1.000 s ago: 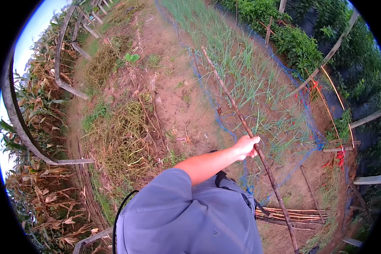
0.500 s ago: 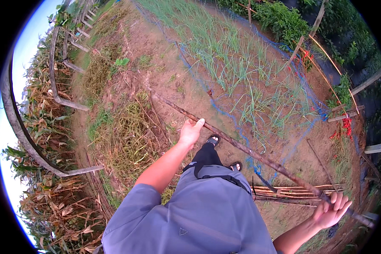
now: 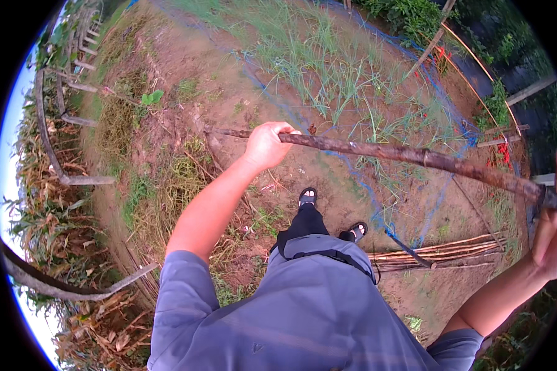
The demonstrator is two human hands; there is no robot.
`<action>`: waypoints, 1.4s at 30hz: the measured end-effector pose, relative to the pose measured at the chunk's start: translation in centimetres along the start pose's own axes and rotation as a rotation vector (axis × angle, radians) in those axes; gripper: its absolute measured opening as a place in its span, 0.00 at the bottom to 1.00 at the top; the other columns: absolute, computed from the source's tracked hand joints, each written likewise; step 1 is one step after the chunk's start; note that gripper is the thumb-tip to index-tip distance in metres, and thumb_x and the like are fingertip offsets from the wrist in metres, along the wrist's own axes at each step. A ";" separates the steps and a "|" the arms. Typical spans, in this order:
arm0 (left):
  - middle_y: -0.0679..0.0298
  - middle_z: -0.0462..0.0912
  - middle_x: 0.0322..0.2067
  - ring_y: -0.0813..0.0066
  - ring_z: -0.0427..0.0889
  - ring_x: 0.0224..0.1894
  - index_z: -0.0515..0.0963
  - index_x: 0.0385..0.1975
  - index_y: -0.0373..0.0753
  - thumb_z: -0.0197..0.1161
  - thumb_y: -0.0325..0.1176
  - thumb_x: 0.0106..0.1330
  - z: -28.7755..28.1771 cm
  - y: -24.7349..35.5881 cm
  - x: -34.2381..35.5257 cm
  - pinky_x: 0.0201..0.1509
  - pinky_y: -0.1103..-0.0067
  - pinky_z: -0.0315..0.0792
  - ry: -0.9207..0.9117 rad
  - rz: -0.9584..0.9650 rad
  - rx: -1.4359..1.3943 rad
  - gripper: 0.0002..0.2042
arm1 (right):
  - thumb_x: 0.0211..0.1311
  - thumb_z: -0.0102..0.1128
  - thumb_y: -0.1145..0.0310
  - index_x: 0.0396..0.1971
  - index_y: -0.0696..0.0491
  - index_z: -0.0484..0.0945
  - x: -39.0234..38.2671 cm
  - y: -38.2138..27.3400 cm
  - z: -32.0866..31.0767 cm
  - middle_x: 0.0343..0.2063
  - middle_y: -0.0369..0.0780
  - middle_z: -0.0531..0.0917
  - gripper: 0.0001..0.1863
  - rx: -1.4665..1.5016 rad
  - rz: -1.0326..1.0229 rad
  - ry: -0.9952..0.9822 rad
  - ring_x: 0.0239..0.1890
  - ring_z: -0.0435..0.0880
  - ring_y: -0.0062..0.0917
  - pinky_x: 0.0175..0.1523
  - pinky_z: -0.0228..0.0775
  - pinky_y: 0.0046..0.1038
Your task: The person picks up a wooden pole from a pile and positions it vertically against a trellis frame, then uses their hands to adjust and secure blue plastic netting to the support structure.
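Note:
A long brown wooden pole (image 3: pixel 414 154) is held up across the front of my body, its thin end to the left and its thick, dark end to the right. My left hand (image 3: pixel 269 145) is wrapped around it toward the thin end. At the far right edge of the view, my right hand (image 3: pixel 552 244) supports the thick end. One finger points up past the wood there, and the other fingers are partly hidden. Below the pole are my sandalled feet (image 3: pixel 307 196) on bare soil.
Several thin poles (image 3: pixel 439 252) lie bundled on the ground at right. Blue netting (image 3: pixel 359 179) borders a bed of green onion-like plants (image 3: pixel 328 80). Dried vines (image 3: pixel 179 191) lie to the left, near curved posts (image 3: pixel 86 180) and dry corn stalks (image 3: pixel 49 204). Wooden stakes (image 3: pixel 430 49) stand at upper right.
Both hands have risen with the pole, which now lies nearer to level. My right hand has moved up and outward to the right edge, and my left hand slightly up and left.

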State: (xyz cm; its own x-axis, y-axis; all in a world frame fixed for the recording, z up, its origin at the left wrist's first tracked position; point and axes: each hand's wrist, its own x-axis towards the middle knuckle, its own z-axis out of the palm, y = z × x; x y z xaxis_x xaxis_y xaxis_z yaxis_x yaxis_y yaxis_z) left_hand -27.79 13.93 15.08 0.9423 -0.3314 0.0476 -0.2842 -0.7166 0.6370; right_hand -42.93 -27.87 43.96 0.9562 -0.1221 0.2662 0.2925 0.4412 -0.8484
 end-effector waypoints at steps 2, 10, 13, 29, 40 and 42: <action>0.55 0.81 0.26 0.59 0.82 0.30 0.81 0.33 0.38 0.66 0.33 0.57 0.0 -0.5 2.7 0.34 0.71 0.73 -0.115 -0.015 -0.020 0.07 | 0.71 0.44 0.46 0.59 0.56 0.65 0.1 2.9 0.8 0.56 0.46 0.72 0.30 -0.252 -0.072 0.295 0.61 0.67 0.38 0.50 0.72 0.34; 0.54 0.79 0.19 0.58 0.81 0.25 0.81 0.28 0.39 0.65 0.48 0.61 8.2 0.7 0.8 0.31 0.67 0.72 -0.707 -0.181 0.098 0.16 | 0.69 0.53 0.57 0.50 0.54 0.75 -20.2 22.6 -10.7 0.37 0.38 0.82 0.18 -0.368 0.700 1.112 0.36 0.82 0.25 0.39 0.74 0.28; 0.55 0.77 0.17 0.61 0.77 0.21 0.81 0.28 0.38 0.65 0.47 0.61 10.7 1.2 -0.4 0.30 0.68 0.71 -0.841 -0.172 0.130 0.15 | 0.68 0.55 0.62 0.48 0.55 0.76 -31.2 29.9 -12.0 0.31 0.36 0.82 0.15 -0.323 0.898 1.199 0.30 0.81 0.21 0.31 0.72 0.23; 0.59 0.77 0.16 0.66 0.77 0.20 0.82 0.26 0.34 0.66 0.51 0.58 22.8 17.2 0.8 0.31 0.70 0.72 -1.020 -0.210 0.546 0.21 | 0.69 0.52 0.56 0.41 0.49 0.74 -52.7 40.0 -34.2 0.28 0.33 0.78 0.13 0.302 0.637 1.887 0.29 0.79 0.22 0.34 0.75 0.28; 0.71 0.76 0.15 0.82 0.71 0.18 0.83 0.22 0.37 0.68 0.45 0.59 23.8 12.0 -13.9 0.24 0.79 0.66 -1.014 -0.731 0.424 0.16 | 0.55 0.67 0.64 0.36 0.54 0.83 -50.1 37.8 -47.8 0.33 0.35 0.86 0.11 -0.289 1.132 0.831 0.36 0.82 0.22 0.45 0.71 0.26; 0.72 0.74 0.14 0.83 0.69 0.17 0.82 0.20 0.37 0.67 0.43 0.60 24.4 11.3 -14.1 0.23 0.80 0.64 -1.018 -0.811 0.386 0.15 | 0.55 0.66 0.67 0.35 0.55 0.83 -50.4 38.3 -47.9 0.30 0.37 0.86 0.10 -0.386 1.271 0.993 0.32 0.82 0.22 0.42 0.73 0.25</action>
State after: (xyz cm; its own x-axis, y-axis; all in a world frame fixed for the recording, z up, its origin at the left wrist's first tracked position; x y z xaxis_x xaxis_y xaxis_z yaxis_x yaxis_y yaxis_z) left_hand -48.62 -4.45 2.78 0.3672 0.0801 -0.9267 0.0939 -0.9944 -0.0487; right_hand -79.28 -47.37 -23.88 0.1625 -0.4293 -0.8884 -0.7899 0.4830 -0.3778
